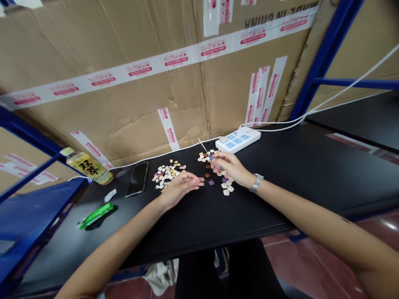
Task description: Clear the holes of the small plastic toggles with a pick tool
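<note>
My left hand (181,186) rests on the black tabletop (280,182) with a small pink bead pinched at its fingertips (197,180), beside a pile of small pale beads (166,172). My right hand (232,167), a watch on its wrist, is closed on a thin stick-like tool (206,151) that points up and to the left. Under and around the right hand lies a second scatter of beads (227,186), pale with some brown and purple ones.
A white power strip (238,139) with its cable sits behind the beads. A dark phone (137,179), a yellow drink bottle (89,167) and a green wrapper (95,215) lie to the left. Taped cardboard boxes (140,83) and blue shelf posts (324,54) stand behind.
</note>
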Demonstrator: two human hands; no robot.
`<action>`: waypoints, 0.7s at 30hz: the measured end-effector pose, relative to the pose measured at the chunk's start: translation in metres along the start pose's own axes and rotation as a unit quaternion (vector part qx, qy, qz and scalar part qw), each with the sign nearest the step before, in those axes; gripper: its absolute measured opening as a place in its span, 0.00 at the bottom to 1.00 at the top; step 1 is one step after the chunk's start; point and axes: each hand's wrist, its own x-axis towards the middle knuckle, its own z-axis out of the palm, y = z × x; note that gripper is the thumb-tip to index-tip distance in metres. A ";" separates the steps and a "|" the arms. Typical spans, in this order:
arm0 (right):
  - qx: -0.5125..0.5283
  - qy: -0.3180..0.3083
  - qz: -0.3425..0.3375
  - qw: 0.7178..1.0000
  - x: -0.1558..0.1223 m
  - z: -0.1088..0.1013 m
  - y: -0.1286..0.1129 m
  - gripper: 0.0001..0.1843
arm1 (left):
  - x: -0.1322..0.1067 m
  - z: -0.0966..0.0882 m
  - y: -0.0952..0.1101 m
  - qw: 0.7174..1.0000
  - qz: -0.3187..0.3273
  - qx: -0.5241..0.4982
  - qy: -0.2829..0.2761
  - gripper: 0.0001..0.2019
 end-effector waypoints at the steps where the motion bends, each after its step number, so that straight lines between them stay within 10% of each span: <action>1: -0.003 -0.008 0.002 1.000 -0.001 0.001 0.000 0.13 | -0.001 0.000 -0.001 1.000 -0.003 -0.026 -0.010 0.11; 11: 0.001 -0.060 0.030 0.998 -0.012 0.006 0.005 0.13 | -0.003 -0.011 -0.020 0.978 -0.017 -0.210 -0.010 0.16; 21: 0.050 -0.173 0.149 0.972 -0.033 0.026 -0.002 0.05 | -0.006 -0.005 -0.024 0.985 0.016 -0.170 0.012 0.10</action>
